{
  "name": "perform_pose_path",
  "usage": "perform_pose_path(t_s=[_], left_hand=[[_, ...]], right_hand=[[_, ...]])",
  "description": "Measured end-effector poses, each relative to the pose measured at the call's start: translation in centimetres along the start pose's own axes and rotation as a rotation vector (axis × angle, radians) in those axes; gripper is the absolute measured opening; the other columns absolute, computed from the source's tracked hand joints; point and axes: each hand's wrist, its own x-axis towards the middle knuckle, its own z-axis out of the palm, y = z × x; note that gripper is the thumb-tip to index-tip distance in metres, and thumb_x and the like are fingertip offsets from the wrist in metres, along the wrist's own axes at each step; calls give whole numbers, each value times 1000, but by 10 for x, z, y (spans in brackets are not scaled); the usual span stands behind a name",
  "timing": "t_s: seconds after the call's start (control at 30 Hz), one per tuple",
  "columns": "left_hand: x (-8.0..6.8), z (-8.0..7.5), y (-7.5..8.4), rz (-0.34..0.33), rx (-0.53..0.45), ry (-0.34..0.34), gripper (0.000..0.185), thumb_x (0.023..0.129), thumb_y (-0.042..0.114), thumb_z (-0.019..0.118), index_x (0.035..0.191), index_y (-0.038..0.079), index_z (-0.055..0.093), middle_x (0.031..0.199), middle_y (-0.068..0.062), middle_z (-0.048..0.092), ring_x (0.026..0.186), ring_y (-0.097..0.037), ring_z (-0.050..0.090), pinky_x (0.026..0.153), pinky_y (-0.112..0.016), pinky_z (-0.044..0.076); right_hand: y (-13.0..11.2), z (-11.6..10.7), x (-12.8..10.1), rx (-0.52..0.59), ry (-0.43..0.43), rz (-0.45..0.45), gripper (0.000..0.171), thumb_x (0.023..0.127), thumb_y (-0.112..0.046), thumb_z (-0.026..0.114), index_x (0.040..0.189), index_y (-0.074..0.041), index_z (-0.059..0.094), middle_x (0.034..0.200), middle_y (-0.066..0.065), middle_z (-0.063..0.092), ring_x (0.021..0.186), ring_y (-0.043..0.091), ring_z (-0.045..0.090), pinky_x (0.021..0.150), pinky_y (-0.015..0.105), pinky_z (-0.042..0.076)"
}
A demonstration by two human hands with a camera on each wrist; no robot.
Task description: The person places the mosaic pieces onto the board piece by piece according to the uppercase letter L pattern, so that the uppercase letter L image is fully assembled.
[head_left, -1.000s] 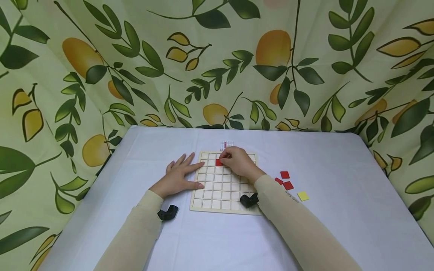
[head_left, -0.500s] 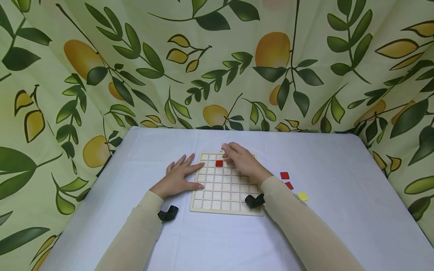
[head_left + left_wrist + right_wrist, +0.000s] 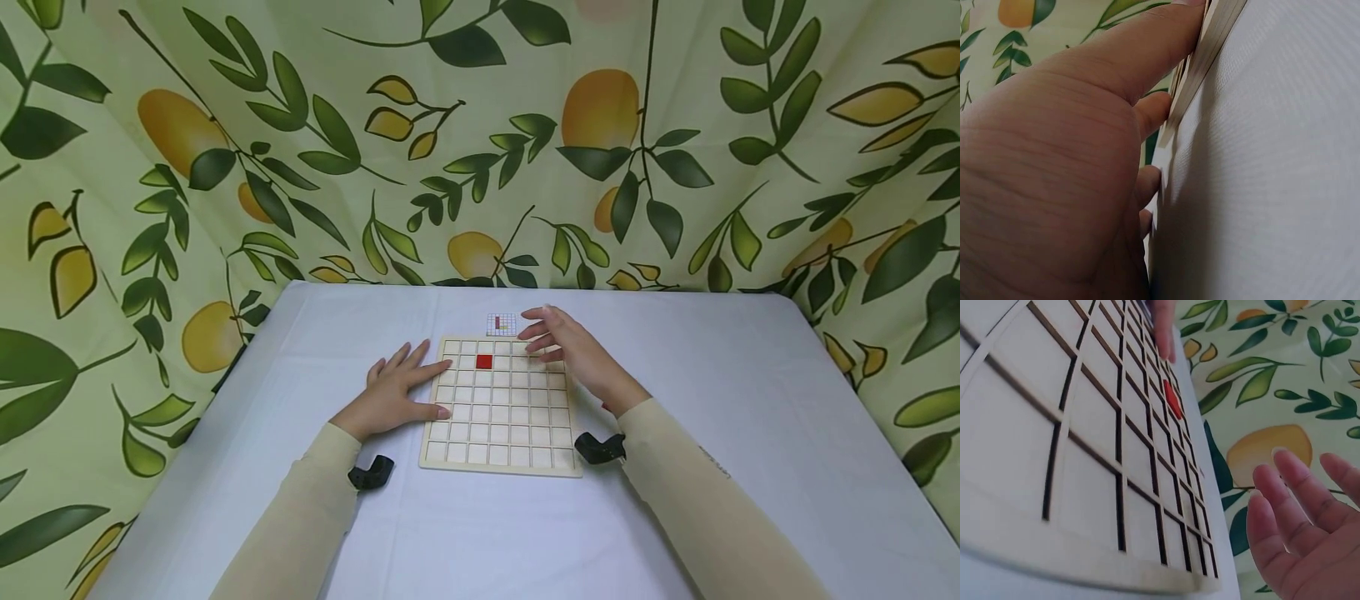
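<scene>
Grid board [image 3: 498, 471] is lying flat on the white-covered table [image 3: 345, 321], with one red tile [image 3: 483, 362] sitting in the third cell from the left, second row from the far edge. The left hand [image 3: 397, 390] is resting with its fingers spread — released, not grasping — while its index finger and thumb are touching the board's left border. The right hand [image 3: 587, 354] is hovering over the far right corner, its fingers extended and holding nothing. A small printed card [image 3: 501, 324] is lying just beyond the far edge — and a patterned curtain [image 3: 465, 192] is hanging behind the table.
</scene>
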Motion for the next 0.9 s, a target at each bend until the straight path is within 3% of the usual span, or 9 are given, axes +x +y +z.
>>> perform_pose_path(t_s=[0.3,0.6,0.77,0.9], left_hand=[[-1,0,-1,8,-3,3,93,85,70,83,164,30,54,181,-6,14,166,-35,-3,124,-66,-6],[0,1,-3,10,7,6,94,85,70,83,165,31,53,181,-6,14,165,-36,-3,124,-66,-6],[0,2,-5,4,4,7,93,85,70,83,164,30,53,181,-6,14,165,-36,-2,124,-66,-6],[0,1,-3,6,1,8,93,85,70,83,164,31,53,181,-5,14,165,-36,-3,124,-66,-6]], right_hand=[[14,-27,-27,51,28,-27,76,117,-59,25,161,-2,46,142,20,64,127,39,62,109,59,47],[33,-60,-63,-1,87,-9,70,119,-53,22,161,-1,45,143,21,63,129,39,58,111,52,47],[39,-79,-77,-60,139,28,68,119,-50,24,162,0,42,144,22,61,129,40,58,107,43,49],[47,-89,-84,-81,162,77,68,119,-52,26,163,-3,42,146,22,60,130,39,58,101,29,51]])
